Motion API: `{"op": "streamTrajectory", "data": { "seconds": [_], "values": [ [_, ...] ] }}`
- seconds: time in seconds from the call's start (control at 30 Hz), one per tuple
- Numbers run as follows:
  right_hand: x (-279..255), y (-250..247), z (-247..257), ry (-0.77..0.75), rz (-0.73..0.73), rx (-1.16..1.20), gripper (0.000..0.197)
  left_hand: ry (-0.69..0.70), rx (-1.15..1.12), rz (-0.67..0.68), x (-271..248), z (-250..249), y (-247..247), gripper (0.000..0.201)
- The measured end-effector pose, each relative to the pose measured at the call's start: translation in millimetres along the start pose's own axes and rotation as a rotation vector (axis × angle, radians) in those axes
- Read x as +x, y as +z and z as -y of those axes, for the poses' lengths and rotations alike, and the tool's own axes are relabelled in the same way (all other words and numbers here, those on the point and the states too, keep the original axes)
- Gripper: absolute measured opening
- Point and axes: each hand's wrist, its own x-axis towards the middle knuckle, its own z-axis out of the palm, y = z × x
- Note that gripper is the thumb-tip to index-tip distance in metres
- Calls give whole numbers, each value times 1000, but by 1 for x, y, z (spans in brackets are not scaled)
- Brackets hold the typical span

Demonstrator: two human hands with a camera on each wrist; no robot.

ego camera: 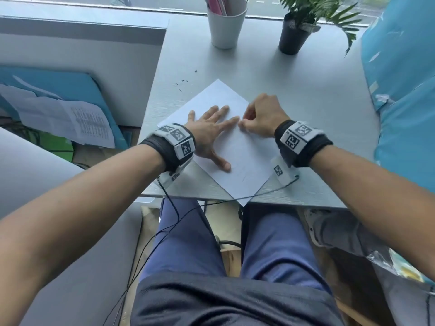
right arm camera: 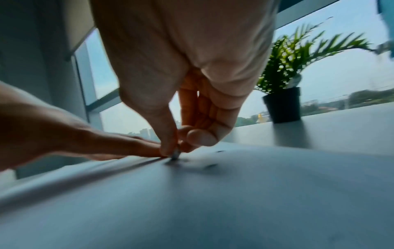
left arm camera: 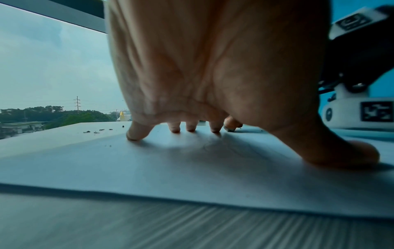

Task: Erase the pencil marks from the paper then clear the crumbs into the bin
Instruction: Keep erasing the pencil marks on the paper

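A white sheet of paper (ego camera: 244, 161) lies turned like a diamond on the grey table (ego camera: 317, 128), one corner hanging over the front edge. My left hand (ego camera: 209, 135) lies flat on the paper (left arm camera: 149, 168) with fingers spread, pressing it down. My right hand (ego camera: 259, 118) pinches a small eraser (right arm camera: 175, 154) between thumb and fingers and holds its tip on the paper, right beside my left fingertips. Faint pencil marks (ego camera: 242, 176) show near the paper's lower middle. Dark eraser crumbs (ego camera: 182, 83) lie on the table beyond the paper's left edge, and crumbs (right arm camera: 210, 166) lie by the eraser.
A white cup (ego camera: 226, 27) with pink items and a black potted plant (ego camera: 294, 36) stand at the table's far edge by the window. Blue plastic bags (ego camera: 404, 102) crowd the right side. Printed papers (ego camera: 63, 118) lie on the left, below the table. No bin is in view.
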Motion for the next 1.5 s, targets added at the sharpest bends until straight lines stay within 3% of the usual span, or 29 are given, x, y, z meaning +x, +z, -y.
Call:
{"op": "streamTrajectory", "data": {
  "seconds": [0.13, 0.27, 0.33, 0.43, 0.53, 0.6, 0.73, 0.9, 1.07, 1.17, 1.23, 1.37, 1.4, 1.5],
  "values": [
    [-43, 24, 24, -163, 254, -24, 14, 10, 16, 12, 2, 1, 0, 149],
    [-5, -3, 4, -7, 38, -14, 18, -13, -9, 18, 2, -1, -1, 148],
    [-18, 10, 12, -41, 74, 3, 15, -16, 1, 23, 3, -3, -1, 149],
    [-47, 23, 24, -153, 252, -2, 15, -3, 18, 21, 3, -2, 0, 150],
    [-10, -2, 5, -11, 68, -6, 18, -12, 4, 27, 2, -2, -1, 150],
    [-8, 0, 7, -21, 29, 2, 18, -19, -5, 33, 2, -4, -1, 151],
    [-49, 23, 24, -174, 292, -15, 14, 0, 19, 30, 2, -2, -1, 154],
    [5, -8, -5, -5, 5, 3, 18, 4, -21, 42, 0, -3, 0, 155],
    [-36, 15, 10, -178, 258, -54, 15, 15, 8, 36, 1, -1, 2, 156],
    [5, -8, -5, -41, 68, -56, 18, 13, -18, 33, 2, -1, 1, 156],
    [9, -6, -6, -59, 18, -46, 18, 6, -22, 43, 0, -3, 1, 156],
    [-41, 19, 14, -196, 263, -46, 14, 22, 10, 34, 0, -2, 2, 155],
    [-35, 14, 9, -174, 256, -50, 14, 20, 8, 37, -1, -1, 1, 155],
    [-1, -7, -15, -25, 18, -29, 18, 18, -2, 42, 0, 0, 1, 155]
  ]
}}
